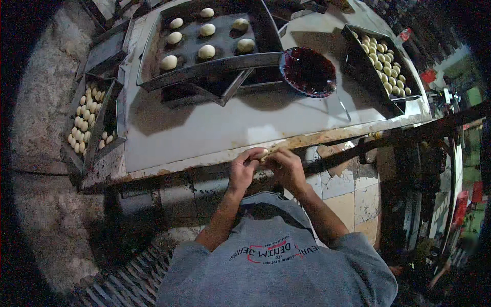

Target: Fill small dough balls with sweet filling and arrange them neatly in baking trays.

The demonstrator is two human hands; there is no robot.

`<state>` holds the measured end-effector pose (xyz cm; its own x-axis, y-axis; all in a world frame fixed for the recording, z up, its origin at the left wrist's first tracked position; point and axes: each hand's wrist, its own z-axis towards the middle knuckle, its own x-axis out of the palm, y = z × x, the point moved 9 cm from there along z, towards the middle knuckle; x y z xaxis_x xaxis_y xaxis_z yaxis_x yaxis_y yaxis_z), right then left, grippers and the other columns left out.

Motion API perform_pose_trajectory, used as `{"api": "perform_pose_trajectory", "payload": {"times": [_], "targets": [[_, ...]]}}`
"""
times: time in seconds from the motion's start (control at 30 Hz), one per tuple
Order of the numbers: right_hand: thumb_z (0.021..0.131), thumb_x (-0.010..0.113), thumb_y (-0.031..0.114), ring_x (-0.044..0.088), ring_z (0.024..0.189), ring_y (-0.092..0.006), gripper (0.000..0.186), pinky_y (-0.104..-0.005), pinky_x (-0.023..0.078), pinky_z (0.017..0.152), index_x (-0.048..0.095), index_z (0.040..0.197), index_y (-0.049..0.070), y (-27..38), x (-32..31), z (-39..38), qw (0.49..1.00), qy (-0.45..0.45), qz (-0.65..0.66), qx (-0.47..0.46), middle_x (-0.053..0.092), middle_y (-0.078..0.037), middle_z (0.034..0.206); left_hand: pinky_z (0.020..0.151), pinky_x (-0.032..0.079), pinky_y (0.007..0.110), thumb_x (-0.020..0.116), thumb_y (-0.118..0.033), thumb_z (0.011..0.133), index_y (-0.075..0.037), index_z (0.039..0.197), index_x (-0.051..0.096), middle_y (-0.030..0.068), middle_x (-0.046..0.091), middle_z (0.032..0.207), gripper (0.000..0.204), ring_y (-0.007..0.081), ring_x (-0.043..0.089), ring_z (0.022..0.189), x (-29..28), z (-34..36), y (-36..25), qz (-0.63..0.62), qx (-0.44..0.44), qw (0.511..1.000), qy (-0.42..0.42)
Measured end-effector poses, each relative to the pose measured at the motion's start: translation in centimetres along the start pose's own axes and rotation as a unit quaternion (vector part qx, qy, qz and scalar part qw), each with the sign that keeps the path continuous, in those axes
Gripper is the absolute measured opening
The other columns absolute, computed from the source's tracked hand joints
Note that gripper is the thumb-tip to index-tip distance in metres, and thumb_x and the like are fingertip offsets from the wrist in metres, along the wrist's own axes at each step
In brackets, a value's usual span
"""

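Note:
In front of my chest, at the table's near edge, both hands come together around a small piece of pale dough (pixel 264 155). My left hand (pixel 242 171) grips it from the left with thumb and fingers bent. From the other side, my right hand (pixel 289 171) closes its fingers on the same piece. Most of the dough is hidden by my fingers. Beyond my hands and to the right stands a round bowl (pixel 283 77) of dark red, glossy filling, with a spoon handle (pixel 344 108) sticking out toward me.
A large dark metal tray (pixel 197 75) at the far left of the pale tabletop (pixel 174 138) bears several spaced dough balls (pixel 206 51). Many smaller balls fill a tray (pixel 355 71) at the right and a narrow tin (pixel 88 156) beyond the table's left edge.

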<state>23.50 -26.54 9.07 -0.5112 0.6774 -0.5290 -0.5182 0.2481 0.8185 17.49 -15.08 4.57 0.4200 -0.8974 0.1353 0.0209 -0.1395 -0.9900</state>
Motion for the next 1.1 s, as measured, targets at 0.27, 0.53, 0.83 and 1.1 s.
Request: {"api": "perform_pose_trajectory", "payload": {"times": [0.27, 0.53, 0.83, 1.1], "targets": [[0.075, 0.065, 0.012, 0.051, 0.062, -0.0099, 0.017, -0.0243, 0.042, 0.057, 0.056, 0.080, -0.002, -2.4, 4.4, 2.9, 0.942, -0.072, 0.228, 0.234, 0.059, -0.007, 0.068, 0.085, 0.042, 0.027, 0.054, -0.011, 0.084, 0.001, 0.114, 0.044, 0.0096, 0.052, 0.107, 0.034, 0.0157, 0.051, 0.099, -4.1, 0.7, 0.2, -0.281, -0.125, 0.951, 0.030], [0.071, 0.065, 0.004, 0.058, 0.075, -0.0195, 0.022, -0.0278, 0.047, 0.066, 0.058, 0.091, 0.000, 3.9, 5.4, 2.8, 0.986, -0.159, -0.035, 0.046, 0.060, -0.009, 0.081, 0.083, 0.043, 0.026, 0.055, -0.008, 0.083, 0.000, 0.108, 0.049, 0.0089, 0.054, 0.104, 0.027, 0.0148, 0.054, 0.091, -6.6, 2.0, 1.6, -0.230, -0.106, 0.967, 0.020], [0.064, 0.063, 0.008, 0.054, 0.076, -0.0294, 0.026, -0.0353, 0.044, 0.065, 0.055, 0.088, 0.006, 2.4, 2.9, 4.0, 0.990, -0.081, -0.035, 0.108, 0.056, -0.012, 0.080, 0.079, 0.043, 0.024, 0.047, -0.003, 0.083, 0.001, 0.097, 0.056, 0.0088, 0.057, 0.101, 0.017, 0.0125, 0.054, 0.088, -2.8, 3.8, 1.1, -0.127, -0.085, 0.974, 0.170], [0.071, 0.066, 0.006, 0.061, 0.069, -0.0200, 0.030, -0.0288, 0.048, 0.062, 0.054, 0.099, 0.002, -7.8, -0.2, 3.5, 0.945, -0.180, 0.085, 0.258, 0.062, -0.013, 0.075, 0.094, 0.034, 0.027, 0.042, -0.018, 0.088, 0.002, 0.131, 0.030, 0.0107, 0.043, 0.123, 0.048, 0.0165, 0.044, 0.110, 0.3, 4.1, 1.2, -0.161, -0.109, 0.979, 0.058]]}}
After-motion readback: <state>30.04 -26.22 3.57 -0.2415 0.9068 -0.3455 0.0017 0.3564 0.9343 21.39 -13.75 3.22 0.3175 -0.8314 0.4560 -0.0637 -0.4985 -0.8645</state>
